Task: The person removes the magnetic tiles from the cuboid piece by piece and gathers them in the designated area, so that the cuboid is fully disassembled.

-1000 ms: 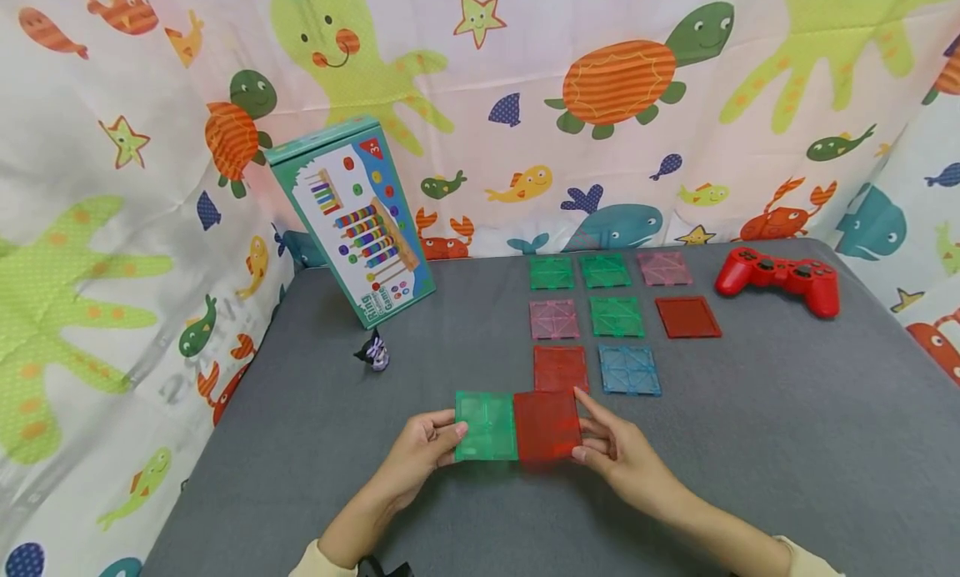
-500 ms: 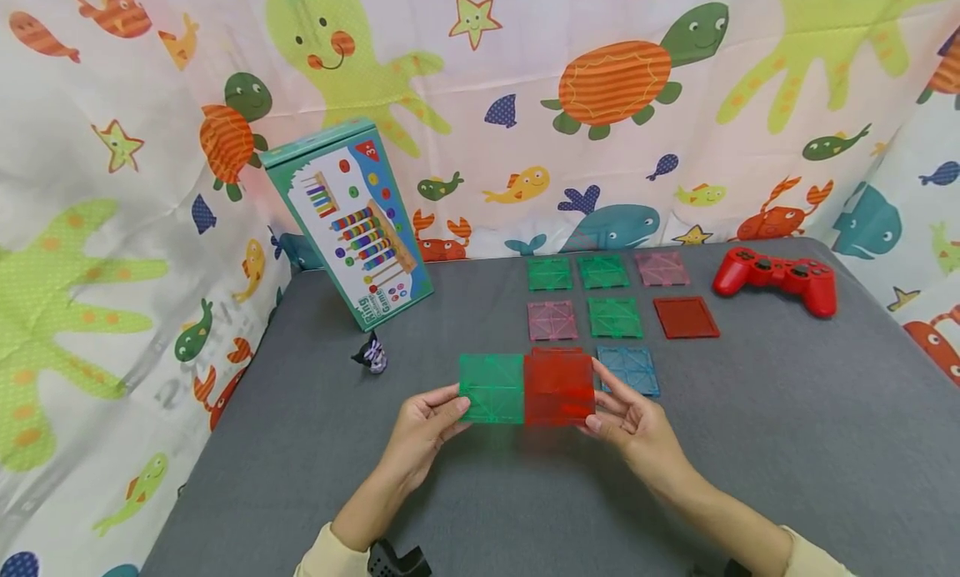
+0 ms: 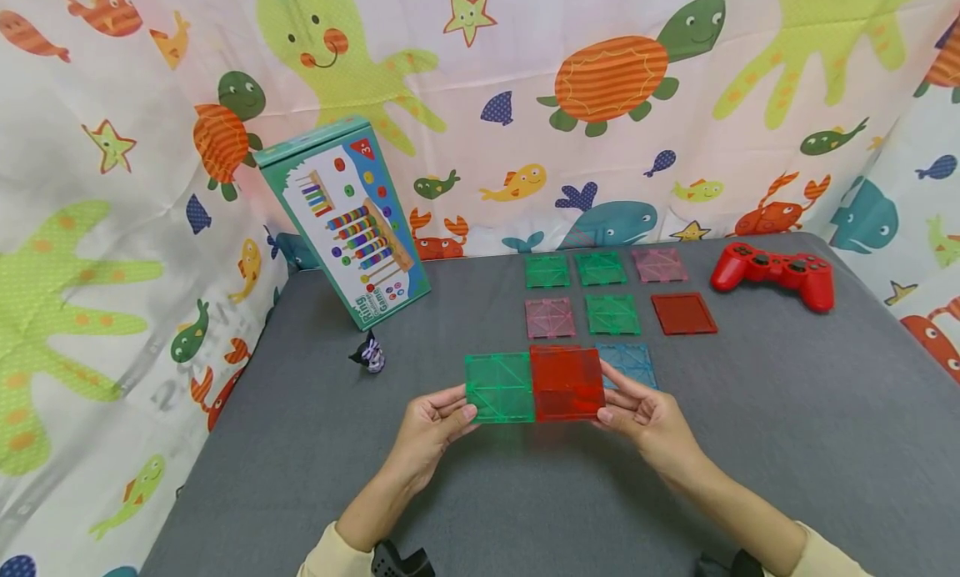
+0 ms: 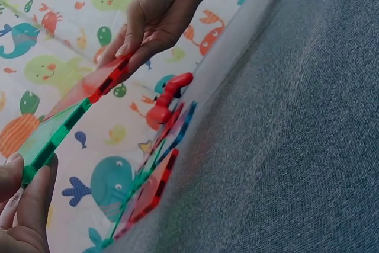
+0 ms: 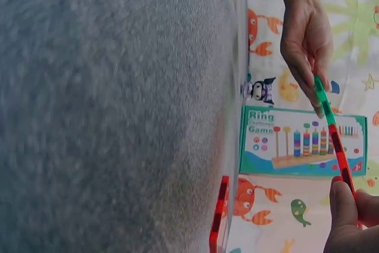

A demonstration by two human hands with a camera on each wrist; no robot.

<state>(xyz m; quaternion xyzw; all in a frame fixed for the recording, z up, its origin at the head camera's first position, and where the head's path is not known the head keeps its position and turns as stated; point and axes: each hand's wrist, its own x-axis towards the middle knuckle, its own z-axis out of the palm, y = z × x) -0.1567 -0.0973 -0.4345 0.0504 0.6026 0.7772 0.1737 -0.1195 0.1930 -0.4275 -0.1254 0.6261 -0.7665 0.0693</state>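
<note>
My left hand (image 3: 433, 431) pinches the left edge of a clear green square magnetic tile (image 3: 499, 387). A clear red magnetic tile (image 3: 568, 385) joins it edge to edge, and my right hand (image 3: 651, 418) grips that one by its right side. Both wrist views show the pair held above the table, with the green tile (image 4: 56, 134) and the red tile (image 5: 341, 153) meeting in nearly one line. Behind the held red tile, another red tile on the table is mostly hidden in the head view. The blue tile (image 3: 628, 362) lies partly behind my right fingers.
Beyond the hands lie green tiles (image 3: 612, 314), pink tiles (image 3: 550, 318) and a dark red tile (image 3: 684, 313) in loose rows. A red game controller (image 3: 772, 275) sits at the back right. A ring game box (image 3: 348, 227) leans at the back left, near a small figurine (image 3: 369, 353).
Both hands have raised the joined tiles farther from me and slightly to the right, so they now cover the red tile on the table. The grip looks the same.
</note>
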